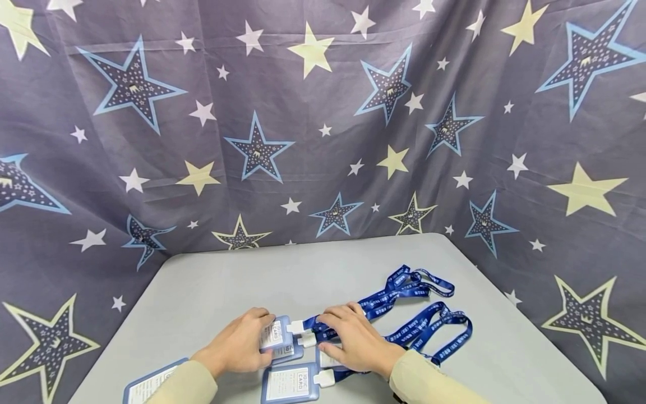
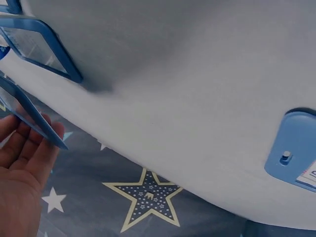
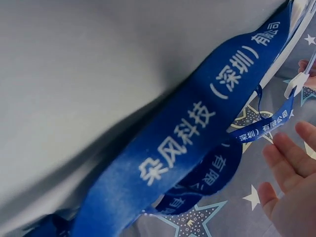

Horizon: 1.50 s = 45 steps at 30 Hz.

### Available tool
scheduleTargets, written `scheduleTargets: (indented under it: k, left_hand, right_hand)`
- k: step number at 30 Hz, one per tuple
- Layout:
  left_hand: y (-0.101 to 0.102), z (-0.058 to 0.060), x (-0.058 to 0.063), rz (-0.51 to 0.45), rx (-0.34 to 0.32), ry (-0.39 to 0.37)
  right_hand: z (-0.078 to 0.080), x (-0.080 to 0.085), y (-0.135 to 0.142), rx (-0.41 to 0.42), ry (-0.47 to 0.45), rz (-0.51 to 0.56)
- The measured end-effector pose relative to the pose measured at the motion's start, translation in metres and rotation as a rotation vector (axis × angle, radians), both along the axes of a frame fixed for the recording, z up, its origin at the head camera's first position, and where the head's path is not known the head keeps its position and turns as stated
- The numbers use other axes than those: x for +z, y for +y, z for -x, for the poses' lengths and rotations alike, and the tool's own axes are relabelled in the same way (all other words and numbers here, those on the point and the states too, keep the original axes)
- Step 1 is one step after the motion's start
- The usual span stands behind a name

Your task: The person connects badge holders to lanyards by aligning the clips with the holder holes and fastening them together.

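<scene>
Near the table's front, my left hand holds a blue-framed ID card holder by its edge, thumb on the near side. In the left wrist view this holder is tilted, with fingers against one face. A second card holder lies partly under it. My right hand is over the blue lanyard straps beside the white clips; in the right wrist view its fingers are spread and loosely bent near a printed lanyard. Another card holder is partly hidden below the right hand.
A card holder lies at the front edge, and another at front left, partly behind the left sleeve. Looped blue lanyards stretch to the right across the grey table. Star-patterned cloth hangs behind.
</scene>
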<state>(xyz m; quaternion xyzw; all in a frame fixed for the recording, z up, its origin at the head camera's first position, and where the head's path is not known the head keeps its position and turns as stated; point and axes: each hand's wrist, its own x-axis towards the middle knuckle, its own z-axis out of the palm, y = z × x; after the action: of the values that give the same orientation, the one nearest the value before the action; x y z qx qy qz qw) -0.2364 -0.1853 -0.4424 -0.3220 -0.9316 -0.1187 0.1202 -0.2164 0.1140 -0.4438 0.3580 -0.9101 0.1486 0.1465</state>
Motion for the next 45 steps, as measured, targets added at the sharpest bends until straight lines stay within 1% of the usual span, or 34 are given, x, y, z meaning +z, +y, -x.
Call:
scheduleTargets:
  k: [5,10,21,27,33,38,45]
  left_hand:
    - [-0.003,0.003,-0.001,-0.001,0.021,0.029]
    - [-0.005,0.005,-0.002,-0.014,0.035,0.031]
    - [-0.016,0.012,-0.006,-0.041,0.085,0.0]
    - [-0.024,0.016,-0.011,-0.031,0.111,0.014]
    - [-0.031,0.018,-0.015,-0.024,0.146,-0.027]
    - [-0.035,0.019,-0.017,-0.019,0.155,-0.045]
    - [-0.04,0.02,-0.022,0.007,0.159,-0.031]
  right_hand:
    - [-0.001,0.0,0.003,0.005,0.008,-0.001]
    - [-0.001,-0.001,0.004,0.004,0.005,-0.006]
    - [-0.002,-0.001,0.007,0.008,-0.004,-0.009]
    - [-0.001,-0.002,0.007,0.009,0.01,-0.012]
    - [-0.002,-0.002,0.007,0.012,0.006,-0.009]
    - [-0.002,-0.002,0.007,0.016,0.006,-0.006]
    - [-0.003,-0.002,0.007,0.014,-0.019,-0.006]
